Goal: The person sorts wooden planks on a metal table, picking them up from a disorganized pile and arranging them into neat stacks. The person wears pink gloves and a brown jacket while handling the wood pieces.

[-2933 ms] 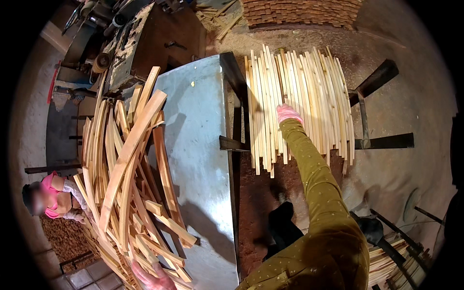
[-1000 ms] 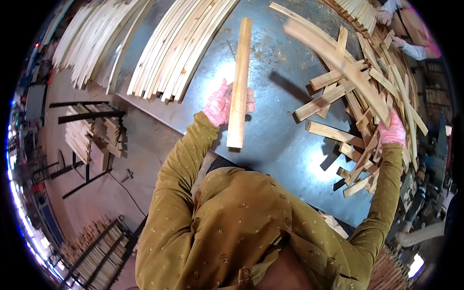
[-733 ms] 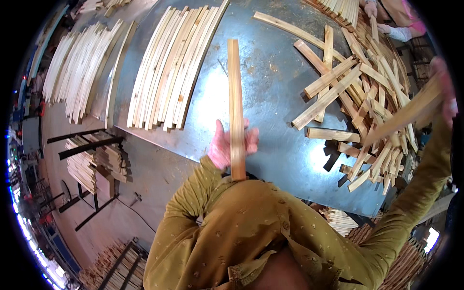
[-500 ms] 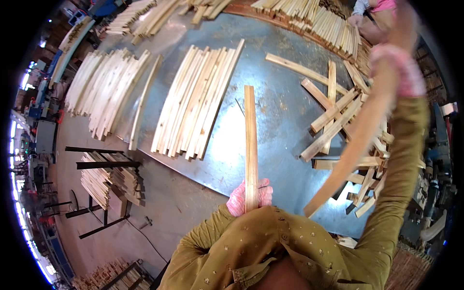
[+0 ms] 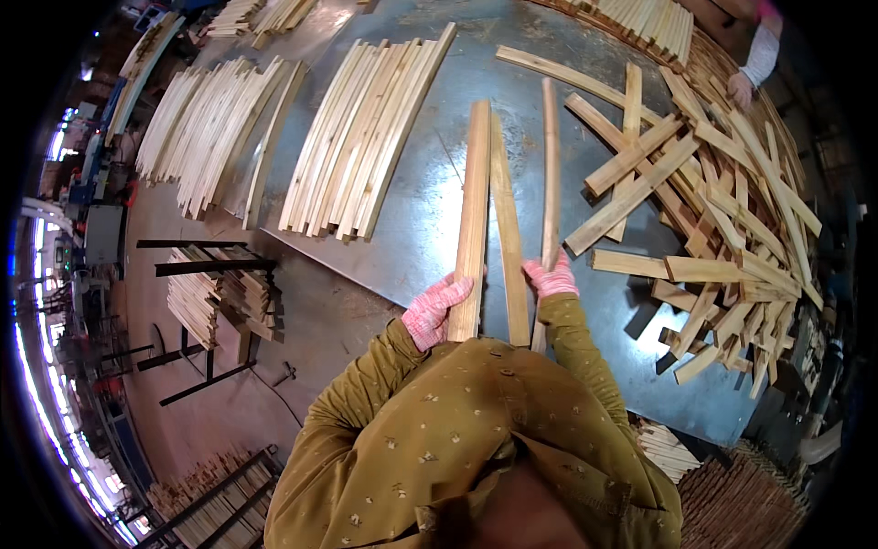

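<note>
My left hand (image 5: 437, 309) pinches a broad slat (image 5: 473, 206), my right hand (image 5: 552, 277) a thin slat (image 5: 551, 165): probably light, stiff; grip mid-length.

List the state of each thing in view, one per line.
Left hand, gloved, closed on the left strip
Right hand, gloved, closed on the right strip
Middle strip, between those two, grip unclear
Pale strips, laid in rows
Jumbled pile, crisscrossed
Metal tabletop, partly covered with wood
</note>
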Available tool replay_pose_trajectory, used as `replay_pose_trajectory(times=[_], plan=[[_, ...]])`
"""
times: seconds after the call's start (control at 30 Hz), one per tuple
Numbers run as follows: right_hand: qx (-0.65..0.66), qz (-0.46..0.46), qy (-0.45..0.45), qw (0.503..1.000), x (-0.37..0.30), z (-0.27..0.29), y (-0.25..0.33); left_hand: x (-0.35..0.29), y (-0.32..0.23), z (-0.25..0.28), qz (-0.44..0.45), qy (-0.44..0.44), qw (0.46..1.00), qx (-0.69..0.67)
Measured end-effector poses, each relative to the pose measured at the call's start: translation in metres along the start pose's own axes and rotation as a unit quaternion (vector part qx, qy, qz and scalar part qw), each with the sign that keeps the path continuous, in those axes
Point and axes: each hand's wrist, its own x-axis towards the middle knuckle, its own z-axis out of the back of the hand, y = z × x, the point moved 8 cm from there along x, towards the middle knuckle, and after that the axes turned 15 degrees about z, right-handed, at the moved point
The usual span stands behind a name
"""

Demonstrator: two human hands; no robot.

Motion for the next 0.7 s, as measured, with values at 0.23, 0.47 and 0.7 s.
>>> replay_pose_trajectory(times=[0.23,0.47,0.7], plan=[[-0.199,-0.028,0.009,0.980,-0.004,0.002,0.048,-0.031,-0.102,-0.022,-0.192,0.026,0.980,0.045],[-0.391,-0.010,0.109,0.914,-0.019,-0.056,0.082,-0.023,-0.172,0.024,-0.177,-0.063,0.972,0.141],[0.368,0.031,0.092,0.925,0.023,-0.054,0.129,0.009,-0.184,0.057,-0.177,-0.066,0.968,0.167]])
